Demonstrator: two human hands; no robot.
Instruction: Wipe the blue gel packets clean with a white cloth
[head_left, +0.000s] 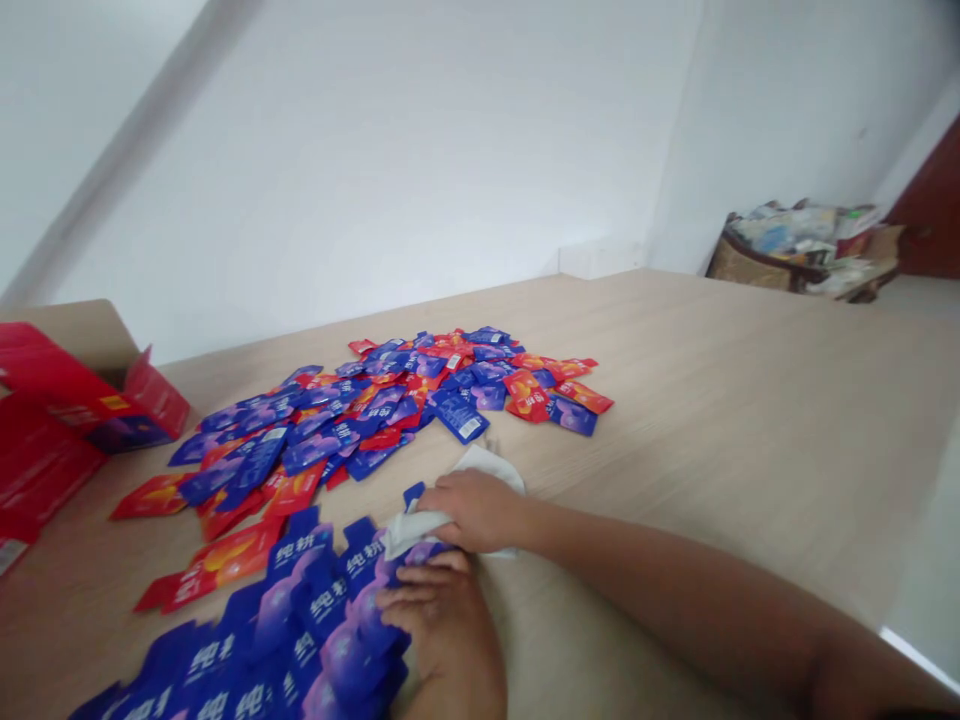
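My right hand (476,510) comes in from the right and closes over a crumpled white cloth (487,465), whose ends stick out on both sides of it. Just below, my left hand (442,625) lies with its fingers on the overlapping rows of blue sachets (300,620) printed with white Chinese characters. The cloth touches those sachets near my fingers. Beyond my hands, a loose pile of mixed blue and red sachets (360,410) spreads across the table. A red sachet (225,560) lies just left of the rows.
An opened red carton (67,400) stands at the left end of the light wood-grain table (750,420). White walls rise behind the table. Far right, on the floor beyond it, sits a bag of mixed packages (802,250) next to a dark red door (930,210).
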